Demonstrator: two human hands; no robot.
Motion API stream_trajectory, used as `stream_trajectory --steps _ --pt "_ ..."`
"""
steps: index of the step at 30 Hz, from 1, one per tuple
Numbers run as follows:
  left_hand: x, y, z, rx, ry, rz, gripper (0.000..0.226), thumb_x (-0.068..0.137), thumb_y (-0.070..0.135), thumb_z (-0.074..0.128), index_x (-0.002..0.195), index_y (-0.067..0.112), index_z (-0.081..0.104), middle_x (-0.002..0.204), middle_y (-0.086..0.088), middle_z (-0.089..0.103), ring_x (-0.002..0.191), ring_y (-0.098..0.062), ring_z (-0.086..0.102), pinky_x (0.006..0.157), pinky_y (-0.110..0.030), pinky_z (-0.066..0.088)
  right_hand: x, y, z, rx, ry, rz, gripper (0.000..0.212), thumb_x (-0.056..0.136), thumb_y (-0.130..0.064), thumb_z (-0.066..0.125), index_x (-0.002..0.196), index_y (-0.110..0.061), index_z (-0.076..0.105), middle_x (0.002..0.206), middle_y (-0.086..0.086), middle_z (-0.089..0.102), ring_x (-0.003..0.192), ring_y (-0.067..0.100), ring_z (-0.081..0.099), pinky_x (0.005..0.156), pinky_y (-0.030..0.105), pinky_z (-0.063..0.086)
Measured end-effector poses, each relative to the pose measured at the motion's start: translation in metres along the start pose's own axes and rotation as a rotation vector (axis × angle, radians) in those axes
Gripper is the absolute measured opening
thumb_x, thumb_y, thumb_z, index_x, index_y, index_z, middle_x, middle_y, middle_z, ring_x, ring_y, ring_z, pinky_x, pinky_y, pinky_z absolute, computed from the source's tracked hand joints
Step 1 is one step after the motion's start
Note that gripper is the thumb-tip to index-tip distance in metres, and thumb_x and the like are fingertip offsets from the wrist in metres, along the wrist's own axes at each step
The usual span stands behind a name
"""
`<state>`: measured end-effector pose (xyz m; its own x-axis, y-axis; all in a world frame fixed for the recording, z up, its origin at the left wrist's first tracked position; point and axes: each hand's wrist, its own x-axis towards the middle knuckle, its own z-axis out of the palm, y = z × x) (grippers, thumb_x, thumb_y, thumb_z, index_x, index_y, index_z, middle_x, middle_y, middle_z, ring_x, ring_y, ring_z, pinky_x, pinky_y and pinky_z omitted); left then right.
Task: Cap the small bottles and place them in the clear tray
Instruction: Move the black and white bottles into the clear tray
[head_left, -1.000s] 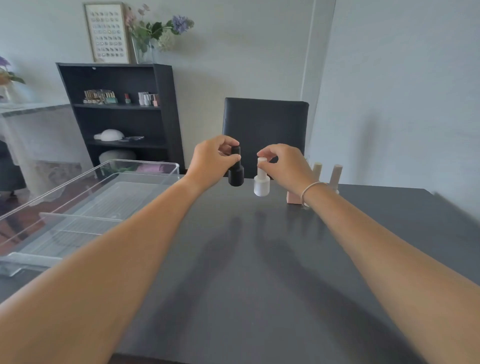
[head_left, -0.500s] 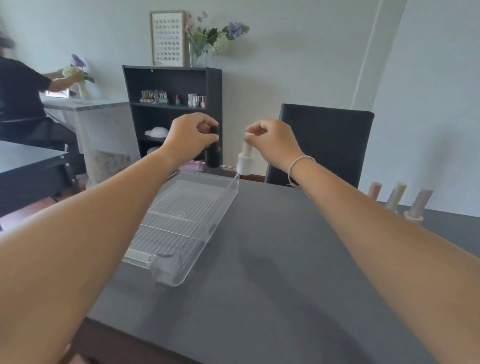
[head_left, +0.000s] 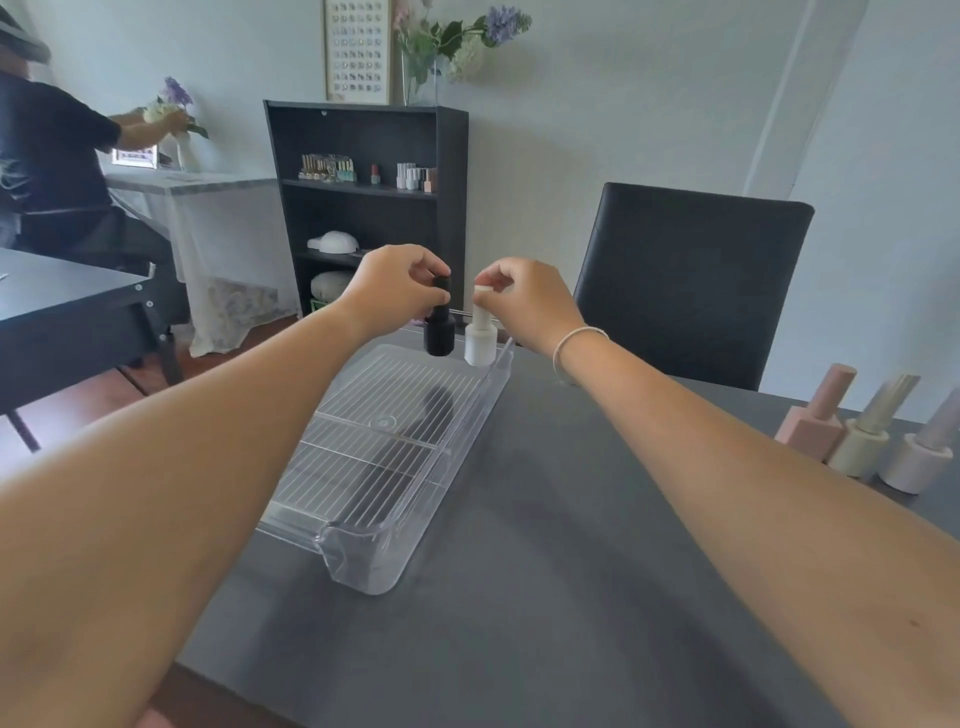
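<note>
Clear plastic tray (head_left: 457, 441) lies on the dark table (head_left: 571, 571). Over its far end the left hand (head_left: 395, 291) pinches the capped black bottle (head_left: 439, 325) by its top, and the right hand (head_left: 524, 301) grips the capped white bottle (head_left: 480, 338) likewise, side by side, bases at the tray's far rim.

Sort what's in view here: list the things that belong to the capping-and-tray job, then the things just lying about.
Part of the job:
- black bottle, held by its cap in the left hand
- white bottle, held by its cap in the right hand
- clear tray
- three pastel bottles at the table's right edge

Just lying about:
- black chair
- black shelf
- flower vase
</note>
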<state>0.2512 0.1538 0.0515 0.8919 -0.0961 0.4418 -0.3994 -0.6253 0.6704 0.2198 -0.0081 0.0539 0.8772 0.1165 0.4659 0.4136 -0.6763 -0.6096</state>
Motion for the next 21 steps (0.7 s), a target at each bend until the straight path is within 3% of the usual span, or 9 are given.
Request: stream_trajectory --steps 21 --pt "0.003 0.003 0.030 -0.085 -0.122 -0.035 0.018 0.081 0.006 0.066 0.096 0.015 0.062 0.080 0.004 0.061 0.070 -0.010 0.062 0.048 -0.006 0.047 -0.001 0.027 0.008 -0.139 0.027 -0.029 0.023 0.090 -0.021 0.053 0.106 -0.009 0.063 0.112 0.010 0.062 0.097 0.023 0.057 0.073 0.025 0.037"
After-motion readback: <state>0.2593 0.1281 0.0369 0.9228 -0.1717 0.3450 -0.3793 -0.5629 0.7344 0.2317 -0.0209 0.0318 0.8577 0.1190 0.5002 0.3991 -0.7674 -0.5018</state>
